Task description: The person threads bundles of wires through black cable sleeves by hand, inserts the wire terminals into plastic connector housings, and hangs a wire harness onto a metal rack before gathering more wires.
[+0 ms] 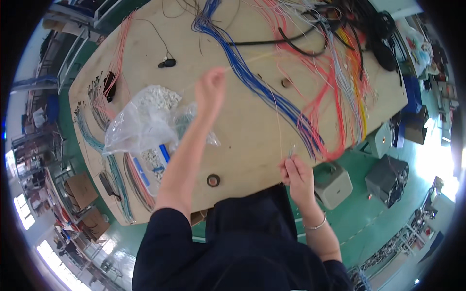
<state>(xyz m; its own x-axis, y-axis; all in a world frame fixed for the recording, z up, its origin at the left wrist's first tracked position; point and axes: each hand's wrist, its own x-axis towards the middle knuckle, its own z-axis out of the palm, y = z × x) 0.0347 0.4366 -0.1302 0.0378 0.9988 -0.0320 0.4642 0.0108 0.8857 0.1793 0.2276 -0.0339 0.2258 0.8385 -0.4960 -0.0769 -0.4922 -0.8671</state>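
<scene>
My left hand [211, 87] is raised over the middle of the table, its fingers closed and slightly blurred. A thin yellow wire [257, 59] stretches from those fingers toward the far right, across the blue wire bundle [252, 76]. Close to the table's near edge, my right hand [297, 174] is pinched. A thin pale wire [279, 128] runs down to its fingers, and a small greyish tip [291, 149] sticks out above them; its kind is too small to tell. Beside my left forearm lies a clear plastic bag [141, 121] of small white parts.
Red wires [335, 97] and black sleeved cables [301, 48] spread over the right side. Teal wires [114, 174] lie along the left edge, near a tray [140, 170] of small parts. A tape roll [213, 180] sits near the front; a beige stool [335, 186] stands right.
</scene>
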